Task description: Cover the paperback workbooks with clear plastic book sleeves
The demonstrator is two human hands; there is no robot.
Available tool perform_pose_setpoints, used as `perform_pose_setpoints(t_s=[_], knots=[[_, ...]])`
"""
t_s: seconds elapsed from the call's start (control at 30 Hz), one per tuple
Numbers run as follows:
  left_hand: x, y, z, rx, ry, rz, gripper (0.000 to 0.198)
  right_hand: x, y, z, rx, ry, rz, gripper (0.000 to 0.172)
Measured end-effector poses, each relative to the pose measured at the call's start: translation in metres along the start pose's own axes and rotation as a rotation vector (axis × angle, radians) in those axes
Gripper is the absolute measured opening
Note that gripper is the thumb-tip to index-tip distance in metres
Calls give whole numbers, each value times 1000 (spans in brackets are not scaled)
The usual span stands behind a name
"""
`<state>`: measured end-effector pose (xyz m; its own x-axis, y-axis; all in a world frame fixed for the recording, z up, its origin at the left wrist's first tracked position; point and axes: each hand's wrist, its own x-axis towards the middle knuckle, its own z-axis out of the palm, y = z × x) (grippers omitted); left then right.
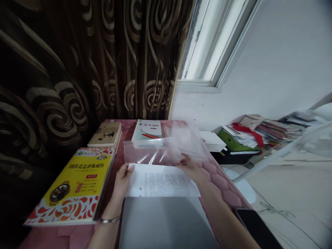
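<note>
A printed white sheet lies on the pink quilted table, its far edge under a clear plastic sleeve. My left hand pinches the sheet's left edge, thumb on top. My right hand grips the sleeve's near right part, fingers curled on the plastic, which lifts and blurs above it. A silver bracelet sits on my left wrist. A grey flat laptop-like slab lies just in front of the sheet.
A yellow book lies at left, a tan book behind it, a white-green book under the sleeve. A dark phone lies at the table's right edge. Brown curtain, window, white box and a paper pile stand beyond.
</note>
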<state>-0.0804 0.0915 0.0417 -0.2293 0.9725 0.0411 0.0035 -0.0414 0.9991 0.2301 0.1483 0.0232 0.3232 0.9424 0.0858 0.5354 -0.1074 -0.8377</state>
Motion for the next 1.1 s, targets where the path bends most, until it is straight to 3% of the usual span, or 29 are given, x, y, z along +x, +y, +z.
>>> perform_pose_setpoints(t_s=[0.1,0.33,0.6,0.67,0.77,0.87,0.97,1.03,1.1], knots=[[0,2,1,1,24,15,43,4,-6,3,110,-36,69,54],[1,-2,1,-3,18,9,47,-1,-9,0,86,-3,5,30],[-1,5,3,-4,71,3,52,-2,-11,-13,13,91,-84,43],[0,4,3,4,79,7,49,-14,-18,-15,-87,195,-149,49],[2,1,2,29,87,20,45,-48,-39,-8,-354,333,-378,49],[3,-3,1,39,67,25,42,-92,-59,14,-528,212,-550,35],[2,-3,0,36,26,14,41,-125,-69,45,-510,-51,-857,34],[0,-1,-1,41,5,3,42,-135,-69,62,-489,-159,-1033,37],[-2,2,-1,56,2,5,43,-137,-68,72,-496,-201,-1098,45]])
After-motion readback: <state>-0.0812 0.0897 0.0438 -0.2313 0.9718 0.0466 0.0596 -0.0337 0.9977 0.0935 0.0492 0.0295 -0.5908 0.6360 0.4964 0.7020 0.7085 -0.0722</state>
